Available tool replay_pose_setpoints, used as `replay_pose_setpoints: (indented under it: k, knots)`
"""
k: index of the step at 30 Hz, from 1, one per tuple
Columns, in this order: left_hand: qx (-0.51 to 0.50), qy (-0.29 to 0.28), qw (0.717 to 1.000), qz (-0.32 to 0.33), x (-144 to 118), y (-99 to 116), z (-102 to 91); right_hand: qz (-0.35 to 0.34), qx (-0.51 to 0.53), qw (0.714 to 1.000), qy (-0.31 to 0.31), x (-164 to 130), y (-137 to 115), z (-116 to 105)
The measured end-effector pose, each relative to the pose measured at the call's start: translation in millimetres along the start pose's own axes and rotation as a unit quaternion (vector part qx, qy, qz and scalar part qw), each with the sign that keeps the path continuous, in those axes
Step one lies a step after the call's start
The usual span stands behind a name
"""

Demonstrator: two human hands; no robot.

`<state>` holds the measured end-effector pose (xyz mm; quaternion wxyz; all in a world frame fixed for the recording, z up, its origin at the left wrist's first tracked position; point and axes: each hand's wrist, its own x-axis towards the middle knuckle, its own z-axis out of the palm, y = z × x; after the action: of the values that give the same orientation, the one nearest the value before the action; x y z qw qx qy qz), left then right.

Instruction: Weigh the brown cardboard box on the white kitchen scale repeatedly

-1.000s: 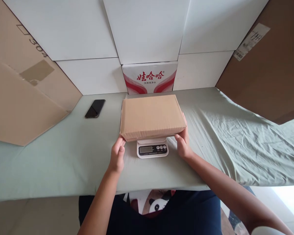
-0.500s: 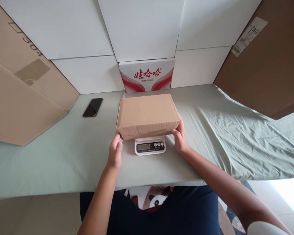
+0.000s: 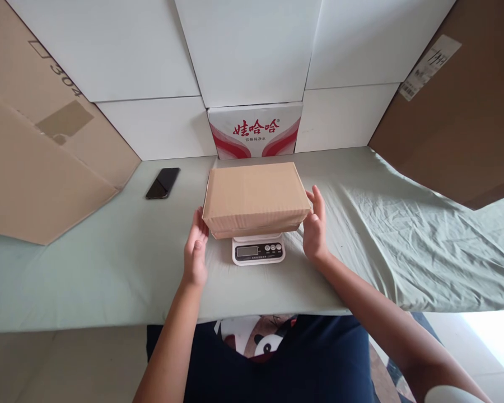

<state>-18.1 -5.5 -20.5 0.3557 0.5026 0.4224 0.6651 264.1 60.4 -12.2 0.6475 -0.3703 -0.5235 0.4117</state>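
A closed brown cardboard box (image 3: 256, 193) rests on a white kitchen scale (image 3: 259, 261), hiding its weighing plate. The scale's display and buttons show in front, and the display looks blank. My left hand (image 3: 196, 252) is at the box's lower left corner, fingers stretched along its side. At the right end, my right hand (image 3: 316, 229) stands with fingers extended and parted, close against the side. Whether either hand still touches the cardboard I cannot tell; neither grips it.
A black phone (image 3: 163, 183) lies to the left on the green cloth (image 3: 109, 268). Behind stands a white and red printed carton (image 3: 256, 131) against white panels. Large cardboard sheets flank the table at left (image 3: 46, 179) and right (image 3: 453, 123).
Both hands have loosened from the box's lower corners, and their fingers have straightened along its sides. The box stays on the scale. The view has shifted slightly.
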Motion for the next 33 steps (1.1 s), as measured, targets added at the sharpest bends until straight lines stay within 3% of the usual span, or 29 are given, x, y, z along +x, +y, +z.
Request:
replay_pose_setpoints:
  k: [16, 29, 33]
  knots:
    - [0.001, 0.023, 1.000, 0.013, 13.1, 0.3, 6.0, 0.097, 0.040, 0.993, 0.063, 24.8, 11.2, -8.7]
    - [0.004, 0.017, 1.000, 0.017, 14.0, -3.0, 6.3, 0.105, 0.058, 0.990, 0.078, 31.1, 19.5, -11.4]
    - [0.012, 0.023, 1.000, 0.011, 14.9, -3.7, 6.3, 0.101, 0.051, 0.992, 0.053, 32.8, 23.5, -12.8]
